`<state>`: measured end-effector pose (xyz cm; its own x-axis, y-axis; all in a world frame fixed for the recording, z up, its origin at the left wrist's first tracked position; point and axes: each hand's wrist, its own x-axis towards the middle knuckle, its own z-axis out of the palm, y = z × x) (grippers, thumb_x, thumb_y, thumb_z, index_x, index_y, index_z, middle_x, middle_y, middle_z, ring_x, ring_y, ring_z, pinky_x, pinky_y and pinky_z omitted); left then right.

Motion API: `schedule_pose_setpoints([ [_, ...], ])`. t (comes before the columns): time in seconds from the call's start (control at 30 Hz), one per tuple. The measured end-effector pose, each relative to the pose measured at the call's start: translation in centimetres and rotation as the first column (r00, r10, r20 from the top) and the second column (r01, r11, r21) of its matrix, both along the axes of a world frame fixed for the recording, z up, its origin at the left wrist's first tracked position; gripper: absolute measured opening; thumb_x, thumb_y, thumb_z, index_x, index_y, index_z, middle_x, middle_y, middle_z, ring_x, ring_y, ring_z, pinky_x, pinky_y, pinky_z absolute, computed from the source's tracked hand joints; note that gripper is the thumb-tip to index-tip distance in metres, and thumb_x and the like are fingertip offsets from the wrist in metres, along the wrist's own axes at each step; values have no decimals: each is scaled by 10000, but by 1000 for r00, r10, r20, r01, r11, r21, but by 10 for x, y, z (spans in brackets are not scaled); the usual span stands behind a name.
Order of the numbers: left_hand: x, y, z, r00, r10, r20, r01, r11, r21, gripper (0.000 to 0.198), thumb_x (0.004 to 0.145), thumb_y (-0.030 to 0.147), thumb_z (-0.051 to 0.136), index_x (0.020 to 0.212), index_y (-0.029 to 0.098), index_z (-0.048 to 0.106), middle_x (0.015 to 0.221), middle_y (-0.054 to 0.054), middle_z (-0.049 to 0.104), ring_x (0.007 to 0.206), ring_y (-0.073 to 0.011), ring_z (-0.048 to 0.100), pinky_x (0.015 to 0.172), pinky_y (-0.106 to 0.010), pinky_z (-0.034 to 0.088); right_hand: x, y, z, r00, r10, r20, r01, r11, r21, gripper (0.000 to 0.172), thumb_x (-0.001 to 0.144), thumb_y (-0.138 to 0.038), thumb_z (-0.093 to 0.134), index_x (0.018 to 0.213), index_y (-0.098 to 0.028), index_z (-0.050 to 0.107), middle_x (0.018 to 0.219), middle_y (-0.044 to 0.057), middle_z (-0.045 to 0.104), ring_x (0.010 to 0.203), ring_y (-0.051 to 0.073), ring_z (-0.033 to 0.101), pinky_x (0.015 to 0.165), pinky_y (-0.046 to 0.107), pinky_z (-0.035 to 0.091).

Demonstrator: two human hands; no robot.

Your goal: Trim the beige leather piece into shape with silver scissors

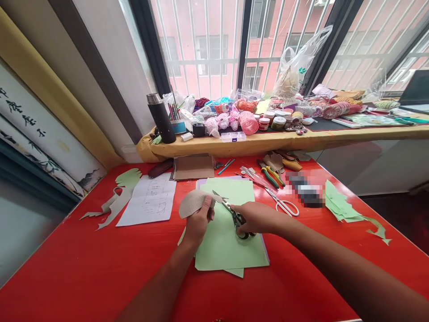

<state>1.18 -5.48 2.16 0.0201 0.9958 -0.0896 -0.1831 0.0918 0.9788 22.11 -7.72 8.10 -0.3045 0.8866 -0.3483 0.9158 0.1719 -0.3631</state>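
Left hand [198, 222] pinching a curved tan cutout [194, 202], right hand [254, 218] gripping black-handled scissors [237, 219] at its 3 o'clock, smooth green paper [224, 241] lying underneath, glossy red desk [83, 268]

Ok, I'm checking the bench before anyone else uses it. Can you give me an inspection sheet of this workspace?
Surface: red table, with papers and tools on it.
Job's things: beige curved piece, small scissors, green paper.
Clutter: pliers, white scissors, sketch sheet.
Hands: left hand holds the beige curved piece; right hand holds the small scissors over the green paper.
Cables: nothing seen.
Surroundings: yellow shelf with yarn and jars; barred window.
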Motion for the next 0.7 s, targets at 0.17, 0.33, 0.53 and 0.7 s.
schedule_pose_setpoints([
  [0.17, 0, 0, 4, 993, 13, 117, -8, 999, -44, 630, 708, 786, 830, 682, 188, 633, 548, 33, 509, 494, -96, 463, 490, -240, 355, -4, -3, -11, 965, -102, -241, 130, 986, 102, 341, 835, -282, 830, 1164, -198, 865, 895, 114, 801, 868, 335, 720, 701, 346, 442],
  [0.33, 2, -3, 4, 989, -27, 146, 33, 999, -41, 636, 757, 798, 789, 687, 190, 618, 542, 26, 523, 500, -99, 471, 504, -240, 373, -28, -13, -44, 752, -239, -614, 358, 930, 77, 571, 1009, -567, 560, 1335, -133, 738, 749, 28, 650, 664, 223, 584, 601, 320, 440],
  [0.53, 6, -8, -5, 996, -84, 18, 84, 996, 19, 653, 842, 822, 692, 667, 200, 600, 572, 8, 531, 538, -120, 479, 529, -266, 394, -48, 0, -54, 471, -236, -850, 392, 919, -38, 439, 926, -654, 678, 853, -221, 658, 604, -54, 517, 524, 156, 469, 518, 295, 400],
  [0.7, 3, -7, -16, 984, -112, -136, 119, 992, 45, 644, 937, 772, 614, 627, 210, 560, 588, 2, 522, 577, -131, 487, 584, -279, 406, -50, 7, -54, 331, -234, -914, 387, 917, -95, 458, 906, -637, 749, 746, -227, 624, 563, -56, 536, 507, 142, 463, 522, 293, 396],
])
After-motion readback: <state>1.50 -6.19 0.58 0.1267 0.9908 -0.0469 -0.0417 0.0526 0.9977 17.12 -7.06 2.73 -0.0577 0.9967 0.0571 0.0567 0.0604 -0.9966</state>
